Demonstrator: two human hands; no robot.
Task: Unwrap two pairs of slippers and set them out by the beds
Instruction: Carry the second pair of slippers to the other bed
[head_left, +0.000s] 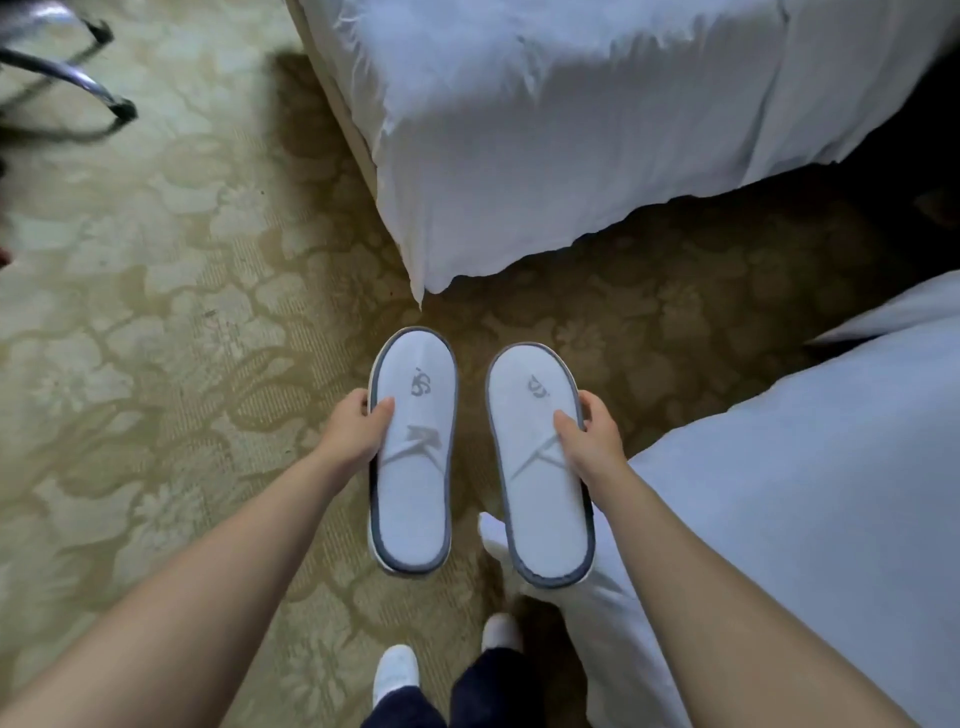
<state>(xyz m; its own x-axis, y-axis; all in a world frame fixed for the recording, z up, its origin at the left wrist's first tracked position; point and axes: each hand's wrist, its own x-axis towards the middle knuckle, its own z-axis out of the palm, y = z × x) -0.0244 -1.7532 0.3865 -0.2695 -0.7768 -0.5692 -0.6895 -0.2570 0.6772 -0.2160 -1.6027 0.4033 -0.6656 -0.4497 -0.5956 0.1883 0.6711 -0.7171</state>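
Observation:
I hold two white slippers with grey trim and a grey logo, one in each hand, above the patterned carpet between two beds. My left hand (358, 428) grips the left slipper (413, 467) at its outer edge, thumb on top. My right hand (589, 436) grips the right slipper (537, 478) the same way. Both slippers point away from me, flat and side by side, with no wrapping visible on them. One bed (571, 130) with a white duvet lies ahead; the second bed (805, 493) is at my right.
My feet in white shoes (397, 673) stand on the beige floral carpet (156, 338). A dark metal frame with feet (78, 78) stands at the upper left. A narrow carpet gap runs between the two beds.

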